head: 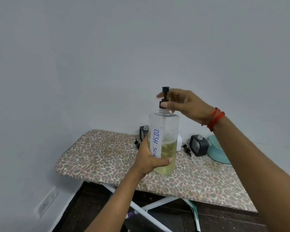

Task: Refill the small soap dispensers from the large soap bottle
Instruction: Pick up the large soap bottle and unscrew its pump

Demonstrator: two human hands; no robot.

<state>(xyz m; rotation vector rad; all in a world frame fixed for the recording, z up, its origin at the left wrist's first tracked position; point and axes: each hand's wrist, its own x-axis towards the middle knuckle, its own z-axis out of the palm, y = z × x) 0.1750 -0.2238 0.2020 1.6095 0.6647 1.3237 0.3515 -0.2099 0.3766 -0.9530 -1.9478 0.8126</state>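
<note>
The person holds the large soap bottle [167, 129] upright over the near middle of the leopard-print bench [99, 153]; whether its base touches the cover I cannot tell. The left hand [149, 158] wraps the bottle's lower half, its fingers curled tight round the clear wall just below a white label [156, 143] hand-lettered "DISH SOA". Yellow-green soap fills roughly the bottom half.

The right hand [184, 102] is up at the neck, its fingers pinching the black pump [165, 96] — thumb on the collar, the other fingers behind the stem. A red thread [213, 118] circles that wrist.

Behind the bottle, near the wall, stand two small dark dispensers: one [143, 132] just left of it, partly hidden, the other [198, 145] to the right. Small black pump heads lie loose on the cover — one [137, 143] by the left dispenser, another [187, 149] beside the right one. A white object [179, 143] sits directly behind the bottle, and something teal [218, 151] lies at the far right edge.
</note>
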